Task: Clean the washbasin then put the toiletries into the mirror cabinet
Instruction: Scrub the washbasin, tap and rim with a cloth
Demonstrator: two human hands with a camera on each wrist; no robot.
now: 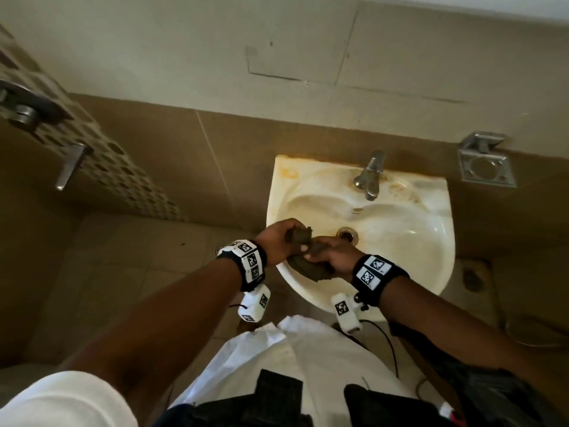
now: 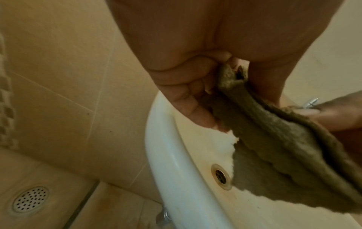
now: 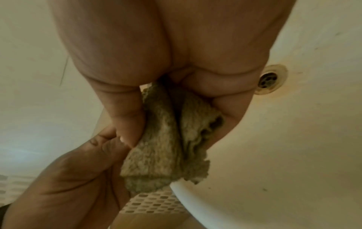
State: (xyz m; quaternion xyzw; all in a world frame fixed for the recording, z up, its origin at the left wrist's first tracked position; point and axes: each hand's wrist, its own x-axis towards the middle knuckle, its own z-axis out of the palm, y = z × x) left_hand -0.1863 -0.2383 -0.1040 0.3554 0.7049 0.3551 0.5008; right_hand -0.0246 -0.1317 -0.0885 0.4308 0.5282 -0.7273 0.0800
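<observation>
A stained white washbasin (image 1: pixel 431 241) hangs on the tiled wall, with its drain (image 1: pixel 347 235) in the middle. Over its front left part both hands hold a brown-green cloth (image 1: pixel 311 263). My left hand (image 1: pixel 281 241) grips one bunched end of the cloth (image 2: pixel 274 136). My right hand (image 1: pixel 331 257) grips the other end, the cloth (image 3: pixel 166 147) folded between thumb and fingers. The cloth hangs just above the bowl (image 2: pixel 195 178), close to the drain (image 2: pixel 220 176). No toiletries or mirror cabinet are in view.
A metal tap (image 1: pixel 371 177) stands at the basin's back rim. An empty metal holder (image 1: pixel 485 163) is fixed to the wall at right. A door handle (image 1: pixel 69 166) sticks out at left. A floor drain (image 2: pixel 30 199) lies below the basin's left side.
</observation>
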